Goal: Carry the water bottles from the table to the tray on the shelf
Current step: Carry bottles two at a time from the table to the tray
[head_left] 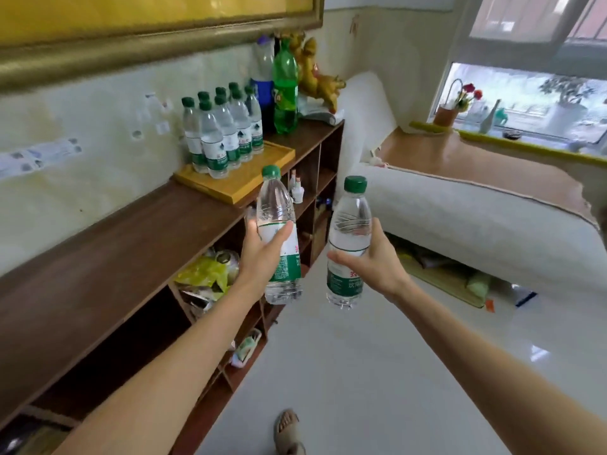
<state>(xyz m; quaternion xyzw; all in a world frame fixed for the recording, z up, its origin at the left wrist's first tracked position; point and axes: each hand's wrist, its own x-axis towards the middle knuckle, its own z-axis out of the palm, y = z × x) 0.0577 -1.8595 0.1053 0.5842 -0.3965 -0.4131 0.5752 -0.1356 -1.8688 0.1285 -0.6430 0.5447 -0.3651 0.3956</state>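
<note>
Two full water bottles were held upright in mid-air beside the shelf [131, 231], short of the tray [239, 188]. Left hand [262, 254] was wrapped round the left bottle [277, 224] at the label, fingers clamped on it; right hand [371, 257] was clamped likewise on the right bottle [349, 231]. A cluster of bottles [220, 133] already stood on the tray's far end, near end bare. Bottles judged moderately heavy, thin-walled and slightly squashy, smooth plastic; mid-body label grip judged best, caps kept up, bases set down flat.
</note>
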